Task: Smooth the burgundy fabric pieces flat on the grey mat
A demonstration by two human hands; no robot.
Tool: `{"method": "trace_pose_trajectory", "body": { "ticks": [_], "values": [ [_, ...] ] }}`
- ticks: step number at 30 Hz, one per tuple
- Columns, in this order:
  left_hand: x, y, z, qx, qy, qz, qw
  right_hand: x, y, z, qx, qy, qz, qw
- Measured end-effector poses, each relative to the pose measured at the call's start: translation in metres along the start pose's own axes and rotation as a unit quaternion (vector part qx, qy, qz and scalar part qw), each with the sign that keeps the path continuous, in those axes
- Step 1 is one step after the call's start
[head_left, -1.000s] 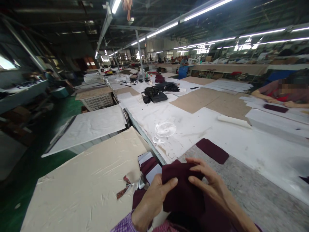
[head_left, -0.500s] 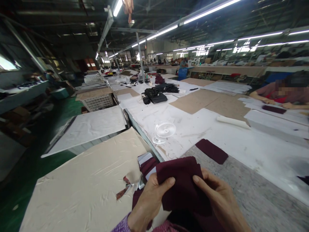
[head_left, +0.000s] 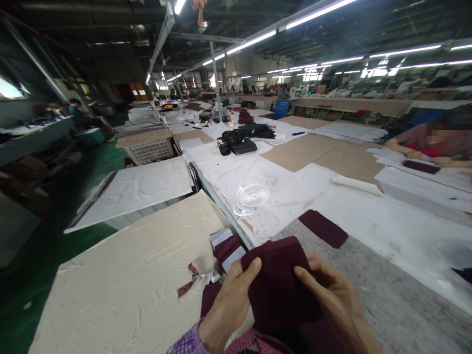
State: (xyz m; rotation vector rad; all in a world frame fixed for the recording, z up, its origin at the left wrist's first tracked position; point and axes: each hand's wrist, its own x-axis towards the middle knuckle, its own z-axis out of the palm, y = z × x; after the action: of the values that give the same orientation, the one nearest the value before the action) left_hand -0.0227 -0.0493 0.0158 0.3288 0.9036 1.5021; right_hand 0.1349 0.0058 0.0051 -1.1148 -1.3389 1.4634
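1. A garment factory floor: long cutting tables (head_left: 332, 206) covered in white paper and brown pattern card (head_left: 317, 152).
2. Fluorescent tube lights (head_left: 250, 42) run overhead.
3. Cut maroon fabric pieces (head_left: 323, 228) and dark bundles (head_left: 239, 140) lie about.

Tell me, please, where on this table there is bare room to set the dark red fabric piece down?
The speckled grey mat is bare right of the right hand, below the flat maroon fabric piece. White paper is free between the small white fan and the white paper roll. Crowded: the stacked maroon and white pieces beside the left hand.
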Motion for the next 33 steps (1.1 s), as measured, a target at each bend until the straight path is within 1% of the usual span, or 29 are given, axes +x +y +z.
{"method": "trace_pose_trajectory", "body": {
  "ticks": [2, 4, 7, 9, 12, 14, 15, 17, 18, 19, 21, 23, 24, 26, 29, 33],
  "values": [
    [0.002, -0.007, 0.002, -0.003, -0.033, -0.001, 0.999, 0.0, 0.007, -0.005, 0.019, 0.02, 0.036, 0.999],
    [0.006, -0.017, 0.003, 0.003, -0.06, -0.009, 0.998, -0.001, 0.014, -0.013, 0.026, 0.055, 0.07, 0.996],
    [0.014, -0.038, 0.004, 0.04, -0.083, -0.025, 0.995, -0.008, 0.025, -0.028, 0.009, 0.105, 0.105, 0.989],
    [0.02, -0.056, 0.003, 0.072, -0.096, -0.038, 0.992, -0.015, 0.032, -0.04, 0.002, 0.123, 0.131, 0.984],
    [0.027, -0.087, 0.002, 0.105, -0.119, -0.061, 0.985, -0.026, 0.045, -0.062, -0.006, 0.158, 0.158, 0.975],
    [0.028, -0.111, 0.002, 0.112, -0.133, -0.098, 0.98, -0.035, 0.057, -0.082, -0.028, 0.195, 0.167, 0.966],
    [0.027, -0.124, 0.001, 0.117, -0.136, -0.131, 0.975, -0.039, 0.064, -0.093, -0.046, 0.214, 0.173, 0.96],
    [0.022, -0.149, -0.001, 0.141, -0.132, -0.226, 0.955, -0.052, 0.079, -0.118, -0.106, 0.232, 0.187, 0.949],
    [0.018, -0.161, -0.003, 0.162, -0.129, -0.285, 0.936, -0.059, 0.087, -0.13, -0.153, 0.227, 0.195, 0.942],
    [0.015, -0.173, -0.004, 0.187, -0.123, -0.344, 0.912, -0.067, 0.095, -0.142, -0.209, 0.212, 0.203, 0.933],
    [0.01, -0.196, -0.008, 0.24, -0.109, -0.447, 0.855, -0.084, 0.114, -0.162, -0.318, 0.175, 0.22, 0.905],
    [0.008, -0.216, -0.01, 0.279, -0.094, -0.512, 0.807, -0.098, 0.134, -0.177, -0.384, 0.142, 0.231, 0.882],
    [0.008, -0.225, -0.011, 0.291, -0.084, -0.531, 0.792, -0.104, 0.144, -0.182, -0.4, 0.135, 0.233, 0.876],
    [0.009, -0.239, -0.011, 0.299, -0.069, -0.554, 0.774, -0.112, 0.164, -0.189, -0.416, 0.134, 0.229, 0.87],
    [0.012, -0.255, -0.014, 0.298, -0.054, -0.576, 0.759, -0.114, 0.185, -0.195, -0.437, 0.142, 0.216, 0.861],
    [0.017, -0.27, -0.02, 0.31, -0.034, -0.584, 0.749, -0.106, 0.2, -0.198, -0.442, 0.146, 0.19, 0.864]
  ]
}}
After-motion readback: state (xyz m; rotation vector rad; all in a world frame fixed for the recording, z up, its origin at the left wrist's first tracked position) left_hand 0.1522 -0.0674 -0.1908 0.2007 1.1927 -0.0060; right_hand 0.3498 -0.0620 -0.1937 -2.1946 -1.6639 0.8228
